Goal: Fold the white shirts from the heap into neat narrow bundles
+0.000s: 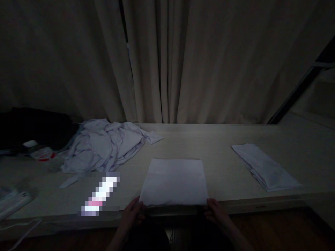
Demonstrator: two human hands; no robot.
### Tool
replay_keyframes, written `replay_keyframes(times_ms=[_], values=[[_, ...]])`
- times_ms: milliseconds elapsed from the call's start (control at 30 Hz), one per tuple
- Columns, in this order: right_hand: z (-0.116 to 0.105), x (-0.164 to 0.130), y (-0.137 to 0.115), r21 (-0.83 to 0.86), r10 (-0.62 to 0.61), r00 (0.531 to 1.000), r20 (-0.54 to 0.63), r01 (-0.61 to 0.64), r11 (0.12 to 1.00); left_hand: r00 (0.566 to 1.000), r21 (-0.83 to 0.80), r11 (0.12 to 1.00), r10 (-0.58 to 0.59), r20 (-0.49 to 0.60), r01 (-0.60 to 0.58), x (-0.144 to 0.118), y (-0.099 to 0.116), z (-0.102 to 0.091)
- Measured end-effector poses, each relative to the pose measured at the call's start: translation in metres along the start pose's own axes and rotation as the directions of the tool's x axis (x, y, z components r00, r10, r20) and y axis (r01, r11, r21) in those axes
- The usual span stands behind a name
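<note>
Head view | left hand [133, 213] and right hand [216, 212] each pinch a near corner of the folded white cloth [175, 181], lying flat at the near edge of the surface [214, 146] | crumpled garments [104, 146] far left | second folded cloth [264, 165] right.

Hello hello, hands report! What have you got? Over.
Left hand and right hand pinch near corners of folded white cloth. Crumpled pile left, folded stack right. Nothing between.

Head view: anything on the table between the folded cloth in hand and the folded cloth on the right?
Nothing: bare table separates the held cloth from the right cloth.
</note>
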State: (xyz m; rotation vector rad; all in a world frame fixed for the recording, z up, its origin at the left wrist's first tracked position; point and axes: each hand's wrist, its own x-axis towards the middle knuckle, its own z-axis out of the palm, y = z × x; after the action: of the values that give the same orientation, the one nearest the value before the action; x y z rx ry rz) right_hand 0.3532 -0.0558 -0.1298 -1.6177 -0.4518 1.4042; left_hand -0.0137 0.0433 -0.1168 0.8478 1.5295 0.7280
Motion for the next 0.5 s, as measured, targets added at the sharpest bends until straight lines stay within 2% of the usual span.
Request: replay_keyframes(times_ms=[167,400,500], values=[[-0.002,0.008,0.011,0.071,0.031,0.999,-0.027,-0.029,0.997,0.995,0.07,0.997,-0.025,0.101,0.018,-0.009,0.008,0.005],[-0.008,0.007,0.013,0.143,0.044,0.999,0.03,-0.048,0.989,0.996,0.054,0.998,-0.013,0.086,0.009,-0.006,-0.005,0.01],[-0.009,0.01,0.016,0.154,0.031,0.999,0.008,-0.032,0.987,0.998,0.035,0.999,-0.005,0.061,0.002,-0.008,-0.005,0.006]])
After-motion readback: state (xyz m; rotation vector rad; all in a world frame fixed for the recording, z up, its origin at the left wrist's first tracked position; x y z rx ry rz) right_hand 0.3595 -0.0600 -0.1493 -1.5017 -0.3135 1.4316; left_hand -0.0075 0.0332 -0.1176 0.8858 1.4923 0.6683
